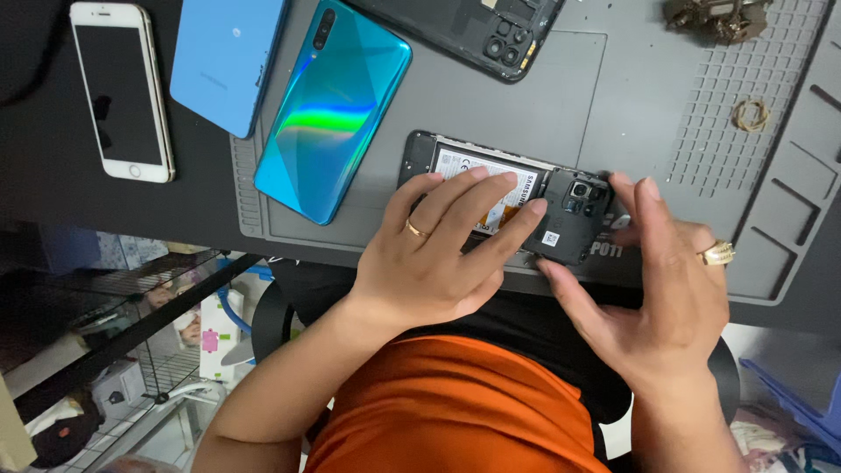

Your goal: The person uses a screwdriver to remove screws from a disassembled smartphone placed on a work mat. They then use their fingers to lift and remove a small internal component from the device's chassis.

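An opened black phone (574, 210) with its back cover off lies on the grey repair mat (561, 96), battery and camera module exposed. My left hand (438, 254), wearing a gold ring, lies flat across the battery with fingers spread, pressing the phone down. My right hand (661, 280), also ringed, touches the phone's camera end with its fingertips and thumb around the right edge.
A glossy teal phone (337, 109) lies face down on the mat's left. Beside it are a blue phone back (228, 61) and a white phone (121, 88) on the black desk. A black back cover (477, 31) sits at the top. A small ring (751, 115) rests at right.
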